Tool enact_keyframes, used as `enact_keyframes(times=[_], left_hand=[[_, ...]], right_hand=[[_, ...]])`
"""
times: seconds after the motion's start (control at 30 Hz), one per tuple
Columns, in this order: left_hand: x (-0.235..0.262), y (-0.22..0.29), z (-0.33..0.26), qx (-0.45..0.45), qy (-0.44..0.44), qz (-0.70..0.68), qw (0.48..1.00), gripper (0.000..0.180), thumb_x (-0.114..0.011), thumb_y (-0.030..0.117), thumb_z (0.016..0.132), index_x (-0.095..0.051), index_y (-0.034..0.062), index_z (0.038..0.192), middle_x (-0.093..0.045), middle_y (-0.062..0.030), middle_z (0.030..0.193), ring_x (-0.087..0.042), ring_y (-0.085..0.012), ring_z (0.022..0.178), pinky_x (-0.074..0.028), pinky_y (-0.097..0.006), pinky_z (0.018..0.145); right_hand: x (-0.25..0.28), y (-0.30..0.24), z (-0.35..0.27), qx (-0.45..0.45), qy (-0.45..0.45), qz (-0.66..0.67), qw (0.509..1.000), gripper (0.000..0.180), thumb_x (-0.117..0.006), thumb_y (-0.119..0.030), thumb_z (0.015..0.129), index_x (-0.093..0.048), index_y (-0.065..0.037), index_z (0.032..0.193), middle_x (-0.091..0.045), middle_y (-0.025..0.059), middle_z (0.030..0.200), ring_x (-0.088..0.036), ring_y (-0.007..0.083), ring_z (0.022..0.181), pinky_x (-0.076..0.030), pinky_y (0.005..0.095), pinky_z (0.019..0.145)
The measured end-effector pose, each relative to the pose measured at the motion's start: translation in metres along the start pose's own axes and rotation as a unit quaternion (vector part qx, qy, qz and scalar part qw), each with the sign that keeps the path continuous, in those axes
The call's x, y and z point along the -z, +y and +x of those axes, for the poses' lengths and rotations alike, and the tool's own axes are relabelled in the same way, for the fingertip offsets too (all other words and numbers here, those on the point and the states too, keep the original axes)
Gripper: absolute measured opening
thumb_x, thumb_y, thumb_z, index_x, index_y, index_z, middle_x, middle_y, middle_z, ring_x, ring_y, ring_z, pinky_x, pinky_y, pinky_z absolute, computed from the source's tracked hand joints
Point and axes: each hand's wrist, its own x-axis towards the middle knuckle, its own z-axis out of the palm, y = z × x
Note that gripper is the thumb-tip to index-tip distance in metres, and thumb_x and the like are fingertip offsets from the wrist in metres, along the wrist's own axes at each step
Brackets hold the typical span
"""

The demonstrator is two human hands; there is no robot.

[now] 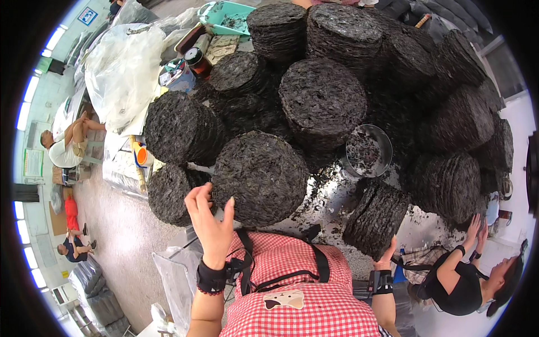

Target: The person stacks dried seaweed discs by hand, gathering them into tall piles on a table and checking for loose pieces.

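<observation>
Directly before me stands a round, dark stack of thin sheets that look like dried seaweed [260, 178]. Against its left edge is my left hand [213, 231], its fingers spread and the thumb apart; whether the fingertips touch the stack I cannot tell. To the right, a smaller seaweed stack [377, 218] lies tilted, its layered side showing. My right hand [385, 258] holds the lower edge of this smaller stack, with most of the fingers hidden. Behind it sits a round metal tin [368, 150] with dark flakes inside. Loose flakes lie scattered on the pale tabletop [328, 194].
Several more round stacks [323, 98] crowd the table's far and right sides. At the far left are a jar with a black lid [196, 60], a turquoise basket [227, 19], plastic sheeting [120, 78] and an orange cup [141, 154]. A co-worker [457, 281] handles another stack at right.
</observation>
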Motion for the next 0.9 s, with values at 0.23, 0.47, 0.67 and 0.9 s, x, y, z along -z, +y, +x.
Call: enact_keyframes(times=[0.23, 0.47, 0.67, 0.9], left_hand=[[-0.008, 0.076, -0.037, -0.165, -0.365, -0.298, 0.867, 0.040, -0.077, 0.021, 0.077, -0.061, 0.0017, 0.109, -0.063, -0.0131, 0.102, -0.064, -0.0255, 0.091, -0.052, -0.036, 0.077], [-0.010, 0.087, -0.041, -0.168, -0.420, -0.346, 0.822, 0.117, -0.080, 0.053, 0.065, -0.020, -0.0084, 0.144, -0.026, -0.0283, 0.146, -0.032, -0.0424, 0.134, -0.033, -0.044, 0.109], [-0.016, 0.094, -0.047, -0.125, -0.399, -0.350, 0.838, 0.105, -0.081, 0.051, 0.066, -0.031, -0.0007, 0.143, -0.027, -0.0262, 0.146, -0.035, -0.0433, 0.132, -0.035, -0.048, 0.106], [-0.025, 0.122, -0.059, -0.224, -0.368, -0.273, 0.860, 0.094, -0.081, 0.048, 0.067, -0.041, 0.0018, 0.137, -0.031, -0.0266, 0.144, -0.043, -0.0448, 0.122, -0.041, -0.048, 0.100]], right_hand=[[-0.021, 0.036, -0.011, -0.038, -0.057, 0.035, 0.997, 0.064, -0.049, -0.050, 0.089, -0.041, -0.011, 0.139, -0.048, 0.0101, 0.138, -0.047, 0.0323, 0.124, -0.039, 0.0490, 0.104], [-0.116, 0.041, -0.023, -0.067, -0.127, 0.014, 0.990, 0.068, -0.047, -0.053, 0.089, -0.037, -0.011, 0.141, -0.044, 0.0105, 0.141, -0.045, 0.0329, 0.126, -0.038, 0.0496, 0.105], [-0.184, 0.034, -0.033, -0.050, -0.172, -0.013, 0.984, 0.071, -0.045, -0.056, 0.089, -0.034, -0.011, 0.143, -0.042, 0.0109, 0.143, -0.044, 0.0334, 0.127, -0.038, 0.0501, 0.105], [-0.168, 0.013, -0.055, 0.036, -0.117, -0.118, 0.985, 0.088, -0.036, -0.072, 0.086, -0.022, -0.013, 0.149, -0.031, 0.0114, 0.150, -0.037, 0.0345, 0.133, -0.033, 0.0511, 0.109]])
